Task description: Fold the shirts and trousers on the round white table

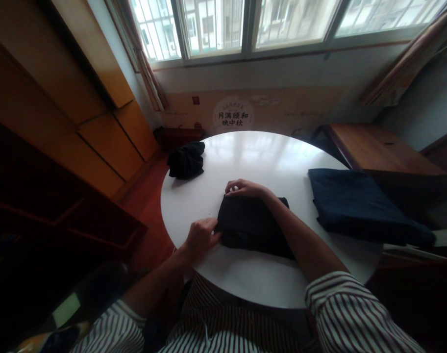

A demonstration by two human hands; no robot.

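Folded, roughly rectangular black cloth (247, 223): left hand (202, 236) at its left edge, right hand (244, 188) curled at the far-left corner. Kinda dim, can't tell if fingers are clamped.

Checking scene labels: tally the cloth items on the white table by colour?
Black: 2 (crumpled bundle, middle cloth)
Navy: 1 (right-hand cloth)
Total: 3
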